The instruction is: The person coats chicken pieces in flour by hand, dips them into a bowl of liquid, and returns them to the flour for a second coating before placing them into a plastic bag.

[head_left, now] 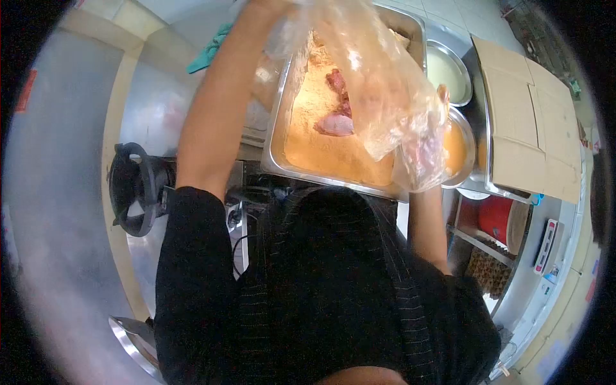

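A clear plastic bag [372,83] hangs over a steel tray [276,131] of orange-brown powder [321,151]. Raw reddish meat pieces [335,125] lie on the powder beside the bag. At the top edge of the view, my left hand [277,8] is at the bag's upper end, its fingers mostly out of sight. My right hand [427,154] is behind or inside the bag's lower right part, above the tray's right side. Plastic blurs its fingers, and their grip cannot be made out.
Right of the tray stand a bowl of pale liquid [446,74] and a bowl of orange liquid [454,151]. Cardboard [526,115] lies further right. A black burner ring [135,189] is at the left, with a green cloth [210,50] above it.
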Available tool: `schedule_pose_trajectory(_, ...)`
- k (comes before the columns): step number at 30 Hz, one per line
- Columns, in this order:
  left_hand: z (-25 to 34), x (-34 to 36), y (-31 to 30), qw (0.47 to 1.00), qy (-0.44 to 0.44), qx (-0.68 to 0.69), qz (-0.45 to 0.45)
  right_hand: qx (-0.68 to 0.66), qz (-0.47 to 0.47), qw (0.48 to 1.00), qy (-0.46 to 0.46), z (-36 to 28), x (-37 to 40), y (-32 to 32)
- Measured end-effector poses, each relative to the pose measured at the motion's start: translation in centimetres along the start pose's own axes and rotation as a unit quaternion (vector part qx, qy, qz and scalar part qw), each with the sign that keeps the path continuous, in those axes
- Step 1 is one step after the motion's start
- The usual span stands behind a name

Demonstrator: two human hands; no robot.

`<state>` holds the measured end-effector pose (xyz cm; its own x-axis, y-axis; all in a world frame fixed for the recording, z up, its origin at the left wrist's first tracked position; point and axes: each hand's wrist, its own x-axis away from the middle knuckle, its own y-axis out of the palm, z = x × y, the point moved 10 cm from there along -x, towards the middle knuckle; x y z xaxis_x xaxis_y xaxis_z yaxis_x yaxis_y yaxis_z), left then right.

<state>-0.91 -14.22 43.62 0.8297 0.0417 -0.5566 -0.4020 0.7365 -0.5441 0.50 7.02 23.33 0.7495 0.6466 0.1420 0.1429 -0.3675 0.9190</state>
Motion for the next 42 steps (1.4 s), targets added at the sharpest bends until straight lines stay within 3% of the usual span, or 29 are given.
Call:
schedule_pose_trajectory(2, -3.3, 4.1, -2.6, 0.968, -0.193, 0.124, 0.096, -0.008, -0.001, 1.000, 0.005, -0.5, -0.2, 2.9)
schedule_pose_trajectory(3, -5.7, 6.8, -3.7, 0.930, -0.285, 0.183, 0.141, 0.080, 0.043, 0.995, 0.035, -0.3, -0.4, 4.4)
schedule_pose_trajectory(5, -17.9, 11.6, -7.6, 0.948, -0.279, -0.084, 0.133, 0.249, 0.132, 0.955, 0.093, 0.4, -1.1, 7.3)
schedule_pose_trajectory(6, -24.8, 16.4, -7.4, 0.904, -0.339, 0.213, 0.152, 0.328, 0.177, 0.920, 0.121, 1.1, -1.4, 7.5)
schedule_pose_trajectory(7, -28.2, 19.0, -5.8, 0.774, -0.373, 0.488, 0.153, 0.323, 0.180, 0.922, 0.116, 2.2, -3.0, 7.8)
schedule_pose_trajectory(8, -25.9, 19.8, -5.0, 0.776, -0.373, 0.487, 0.145, 0.292, 0.109, 0.940, 0.138, 4.5, -6.0, 9.1)
schedule_pose_trajectory(10, -20.3, 27.3, -4.9, 0.692, -0.474, 0.437, 0.324, 0.227, -0.033, 0.957, 0.177, 8.6, -11.3, 11.1)
schedule_pose_trajectory(12, -24.4, 34.7, -4.1, 0.642, -0.488, 0.449, 0.385, 0.309, -0.097, 0.940, 0.112, 9.7, -15.1, 11.3)
schedule_pose_trajectory(15, -21.9, 39.0, -2.2, 0.604, -0.510, 0.423, 0.443, 0.352, -0.132, 0.922, 0.087, 8.8, -18.9, 10.0)
schedule_pose_trajectory(16, -22.6, 41.5, -1.6, 0.577, -0.515, 0.414, 0.480, 0.450, -0.064, 0.889, 0.047, 6.3, -15.1, 11.5)
schedule_pose_trajectory(18, -21.6, 45.0, -0.5, 0.538, -0.526, 0.403, 0.521, 0.483, -0.037, 0.872, 0.075, 4.8, -14.1, 8.8)
schedule_pose_trajectory(20, -17.6, 45.3, -0.2, 0.568, -0.562, 0.377, 0.468, 0.507, -0.008, 0.856, 0.101, 3.2, -12.8, 5.3)
schedule_pose_trajectory(21, -15.5, 45.2, -0.1, 0.563, -0.567, 0.377, 0.469, 0.523, -0.009, 0.849, 0.071, 1.8, -12.1, 3.5)
schedule_pose_trajectory(23, -10.8, 45.3, -2.6, 0.607, -0.589, 0.190, 0.499, 0.553, -0.008, 0.833, 0.006, -0.6, -9.9, -0.4)
schedule_pose_trajectory(24, -9.9, 45.2, -2.8, 0.607, -0.594, 0.190, 0.493, 0.565, -0.005, 0.824, -0.028, -1.5, -8.7, -1.5)
schedule_pose_trajectory(25, -8.5, 44.1, -4.4, 0.670, -0.574, 0.086, 0.462, 0.565, 0.004, 0.825, -0.028, -1.6, -7.4, -2.5)
schedule_pose_trajectory(26, -7.4, 42.4, -5.6, 0.724, -0.543, -0.017, 0.424, 0.537, 0.032, 0.843, 0.007, -1.4, -6.0, -4.0)
schedule_pose_trajectory(29, -9.8, 39.8, -4.9, 0.758, -0.551, 0.033, 0.346, 0.481, 0.042, 0.874, 0.056, -0.7, -3.6, -6.8)
schedule_pose_trajectory(30, -11.5, 39.1, -5.5, 0.801, -0.536, -0.135, 0.229, 0.471, 0.031, 0.881, 0.024, -0.9, -3.0, -7.0)
schedule_pose_trajectory(33, -7.1, 33.7, -5.4, 0.796, -0.520, -0.211, 0.226, 0.432, 0.048, 0.899, -0.052, -1.7, -1.3, -6.6)
schedule_pose_trajectory(34, -6.8, 31.9, -5.0, 0.839, -0.436, -0.170, 0.279, 0.491, 0.098, 0.866, -0.001, -1.2, -1.2, -7.4)
schedule_pose_trajectory(35, -7.8, 31.0, -4.2, 0.842, -0.433, -0.168, 0.275, 0.546, 0.145, 0.824, 0.051, -0.9, -1.0, -7.8)
schedule_pose_trajectory(36, -7.3, 27.5, -2.3, 0.908, -0.306, -0.189, 0.215, 0.611, 0.179, 0.768, 0.073, -1.0, -0.5, -7.3)
schedule_pose_trajectory(37, -6.6, 24.6, 0.2, 0.952, -0.170, -0.206, 0.152, 0.612, 0.181, 0.767, 0.068, -0.5, -0.2, -7.5)
schedule_pose_trajectory(39, -12.0, 21.9, 7.8, 0.959, -0.172, -0.221, -0.028, 0.611, 0.143, 0.778, 0.021, 0.0, -0.9, -7.4)
schedule_pose_trajectory(40, -12.8, 20.1, 11.6, 0.934, -0.132, -0.306, -0.128, 0.613, 0.140, 0.777, 0.011, -0.3, -2.0, -7.4)
schedule_pose_trajectory(41, -13.7, 19.1, 14.9, 0.890, -0.092, -0.385, -0.227, 0.810, 0.073, 0.576, 0.083, 0.9, -3.2, -7.5)
schedule_pose_trajectory(42, -14.8, 18.1, 15.6, 0.890, -0.090, -0.384, -0.227, 0.934, 0.002, 0.324, 0.154, 2.3, -3.2, -8.3)
